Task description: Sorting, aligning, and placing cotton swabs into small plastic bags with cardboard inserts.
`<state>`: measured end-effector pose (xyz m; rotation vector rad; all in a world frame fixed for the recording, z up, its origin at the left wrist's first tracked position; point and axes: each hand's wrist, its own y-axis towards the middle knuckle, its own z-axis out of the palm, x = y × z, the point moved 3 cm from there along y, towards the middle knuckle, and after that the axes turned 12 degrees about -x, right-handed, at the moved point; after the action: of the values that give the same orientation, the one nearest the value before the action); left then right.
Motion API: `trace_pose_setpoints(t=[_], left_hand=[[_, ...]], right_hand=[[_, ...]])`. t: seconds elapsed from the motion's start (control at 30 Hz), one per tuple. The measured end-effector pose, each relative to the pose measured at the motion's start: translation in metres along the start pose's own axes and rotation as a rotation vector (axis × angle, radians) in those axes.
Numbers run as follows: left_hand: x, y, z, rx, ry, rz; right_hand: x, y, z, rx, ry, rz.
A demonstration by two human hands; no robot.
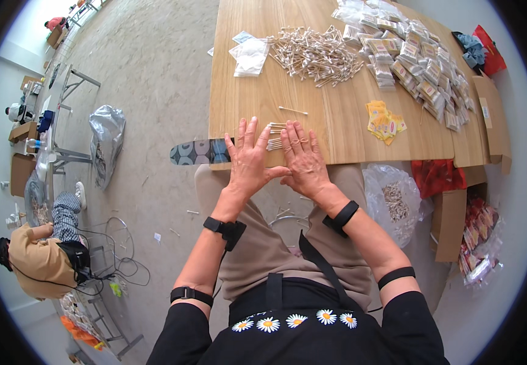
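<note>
My left hand [249,159] and my right hand [303,159] are at the table's front edge, palms down, fingers stretched out and slightly apart. Their thumbs meet or nearly meet. Between the two hands lies a small group of white-tipped cotton swabs [275,144], partly hidden by my fingers; both hands seem to touch its ends. One single cotton swab [293,111] rests just beyond my fingertips. A dark patterned strip [191,152] sticks out past the table's left edge, next to my left hand.
On the wooden table [245,103] lie a heap of loose cotton swabs [315,55], clear bags [250,56], yellow cards [384,121] and a pile of packed swabs [421,67]. A bag of swabs [395,204] and an open carton [447,226] stand right. A person [44,261] sits far left.
</note>
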<state>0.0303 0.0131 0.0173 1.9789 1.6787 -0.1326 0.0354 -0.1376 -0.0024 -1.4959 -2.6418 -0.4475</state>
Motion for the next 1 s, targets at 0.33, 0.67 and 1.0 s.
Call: trace_pose_setpoints(t=[0.33,0.67,1.0], left_hand=[[-0.005,0.009,-0.004,0.131,0.054,0.064],[-0.005,0.007,0.005,0.173,0.072,0.055],[-0.022,0.015,0.031,0.077,0.023,0.165]], right_hand=[[-0.002,-0.002,0.003,-0.081,0.056,0.005],[-0.019,0.0,-0.018,-0.1,0.24,-0.016],[-0.068,0.078,-0.008,-0.23,0.218,0.241]])
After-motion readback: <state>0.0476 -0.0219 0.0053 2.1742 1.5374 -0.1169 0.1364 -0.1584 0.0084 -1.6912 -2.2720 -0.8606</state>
